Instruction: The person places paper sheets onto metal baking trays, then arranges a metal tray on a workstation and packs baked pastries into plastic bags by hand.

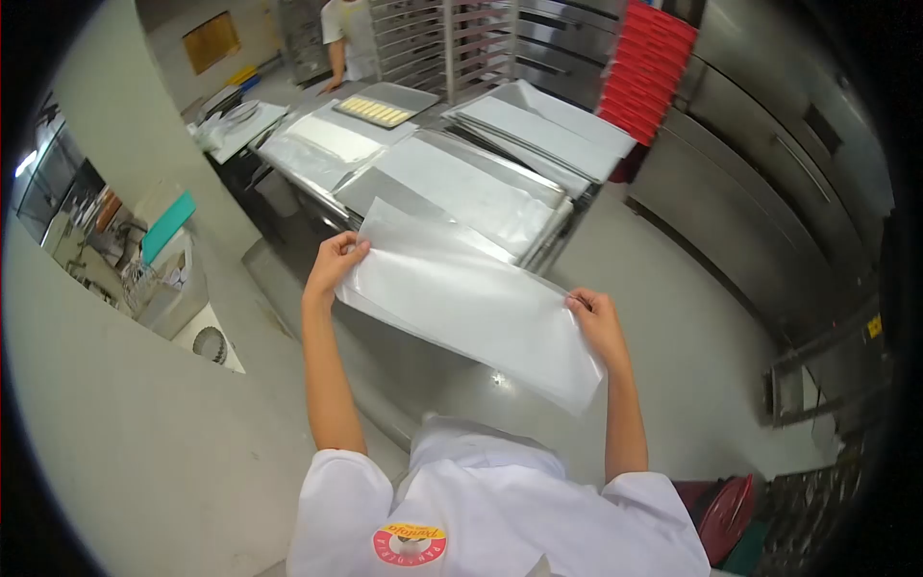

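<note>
A translucent plastic sheet point(461, 293) is stretched between my two hands, in front of the table. My left hand point(336, 262) pinches its left edge, and my right hand point(593, 313) pinches its right edge. The sheet's far corner rises beside my left hand, and its near right corner hangs down. Just beyond it lies a stack of trays point(461, 183) covered with similar sheets. Further left on the table is another sheet-covered stack point(322, 139), with a dark tray of pale yellow pieces point(375, 112) behind it.
More stacked trays point(548, 125) lie at the table's back right. Behind stand a metal rack point(447, 48), red stacked crates point(649, 72) and steel ovens point(740, 154). Another person point(351, 38) stands at the far side. A wall ledge point(207, 332) at left holds a metal ring.
</note>
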`<state>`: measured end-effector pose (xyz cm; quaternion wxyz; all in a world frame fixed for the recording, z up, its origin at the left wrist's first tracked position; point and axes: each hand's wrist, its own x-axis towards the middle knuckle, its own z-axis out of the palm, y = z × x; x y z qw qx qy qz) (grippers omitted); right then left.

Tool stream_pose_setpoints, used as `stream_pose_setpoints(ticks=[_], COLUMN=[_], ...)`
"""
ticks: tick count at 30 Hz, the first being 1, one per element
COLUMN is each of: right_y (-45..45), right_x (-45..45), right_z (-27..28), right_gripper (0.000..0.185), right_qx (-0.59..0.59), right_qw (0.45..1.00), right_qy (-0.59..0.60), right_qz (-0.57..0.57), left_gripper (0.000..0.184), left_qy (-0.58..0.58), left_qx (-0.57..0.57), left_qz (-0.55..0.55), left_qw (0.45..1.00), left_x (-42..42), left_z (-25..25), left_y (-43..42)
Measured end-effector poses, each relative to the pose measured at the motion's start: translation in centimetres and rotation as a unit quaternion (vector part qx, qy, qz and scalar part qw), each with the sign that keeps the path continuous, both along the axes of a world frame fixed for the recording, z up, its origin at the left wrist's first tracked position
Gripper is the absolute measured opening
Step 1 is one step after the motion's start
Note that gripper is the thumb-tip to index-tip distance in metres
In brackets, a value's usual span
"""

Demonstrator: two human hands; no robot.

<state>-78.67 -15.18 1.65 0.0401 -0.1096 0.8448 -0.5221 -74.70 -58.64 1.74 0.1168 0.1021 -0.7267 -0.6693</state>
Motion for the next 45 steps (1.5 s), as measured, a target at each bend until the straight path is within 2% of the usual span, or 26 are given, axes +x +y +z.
stream_pose_setpoints(ticks=[5, 7, 9, 13, 15, 16, 18, 20, 22, 25, 27, 31, 36, 38, 40, 42, 45], right_y=[-5.3, -7.6, -9.7, -13.4, -13.4, -12.4, -11.7, -10.5, -8.3, -5.0, -4.3, -3.9, -2.8, -3.0, -3.3, -3.3, -3.5], right_x=[-7.3, -9.7, -12.2, -15.0, -16.4, -17.5, -18.0, -17.9, -17.9, -17.5, -17.2, -17.9, -19.9, -20.4, -20.4, -20.5, -21.0], right_z=[-2.2, -2.8, -3.5, -3.8, -4.2, -6.1, -5.2, -4.8, -4.8, -3.9, -3.0, -2.5, -1.6, -0.9, 0.6, 1.2, 1.0], right_gripper=[0.020, 0.020, 0.019, 0.020, 0.019, 0.014, 0.013, 0.014, 0.015, 0.015, 0.014, 0.011, 0.009, 0.009, 0.009, 0.009, 0.010], right_qx=[-0.012, -0.001, 0.049, 0.064, 0.088, 0.061, 0.041, 0.014, 0.010, 0.011, 0.040, 0.067, 0.061, 0.056, -0.008, -0.018, -0.037], right_qw=[1.000, 1.000, 0.998, 0.997, 0.991, 0.990, 0.992, 0.993, 0.983, 0.968, 0.968, 0.961, 0.962, 0.966, 0.965, 0.971, 0.977], right_qy=[0.008, 0.006, 0.029, 0.015, 0.050, 0.102, 0.070, 0.037, 0.059, 0.056, 0.051, 0.060, 0.070, 0.066, 0.049, 0.028, -0.003], right_qz=[0.008, 0.000, -0.001, -0.038, -0.083, -0.082, -0.095, -0.112, -0.175, -0.245, -0.242, -0.260, -0.257, -0.242, -0.257, -0.237, -0.211], left_gripper=[0.021, 0.021, 0.019, 0.019, 0.017, 0.017, 0.016, 0.016, 0.016, 0.017, 0.019, 0.020, 0.030, 0.031, 0.033, 0.030, 0.026], left_qy=[-0.014, -0.051, -0.041, -0.042, -0.078, -0.081, -0.080, -0.096, -0.112, -0.099, -0.074, -0.082, -0.075, -0.089, -0.103, -0.100, -0.061], left_qx=[-0.003, -0.052, -0.044, -0.007, 0.016, 0.023, 0.015, 0.015, 0.012, -0.047, -0.147, -0.151, -0.266, -0.260, -0.253, -0.188, -0.215], left_qz=[-0.013, -0.015, -0.012, -0.044, -0.070, -0.076, -0.109, -0.121, -0.130, -0.140, -0.110, -0.079, -0.018, -0.004, 0.010, -0.024, -0.034], left_qw=[1.000, 0.997, 0.998, 0.998, 0.994, 0.994, 0.991, 0.988, 0.985, 0.984, 0.980, 0.982, 0.961, 0.962, 0.962, 0.977, 0.974], left_x=[-5.6, -9.2, -13.2, -19.3, -20.9, -21.5, -22.6, -22.8, -23.1, -23.7, -24.0, -24.2, -24.0, -23.6, -23.1, -22.6, -22.5], left_z=[0.9, 0.7, -0.5, -3.8, -3.8, -4.2, -5.0, -4.6, -4.5, -5.3, -6.1, -5.0, -5.8, -5.1, -4.9, -5.1, -6.2], left_y=[-5.4, -7.9, -10.7, -14.9, -15.8, -16.3, -17.0, -17.0, -17.2, -17.6, -17.8, -17.1, -16.6, -16.5, -16.8, -17.6, -18.2])
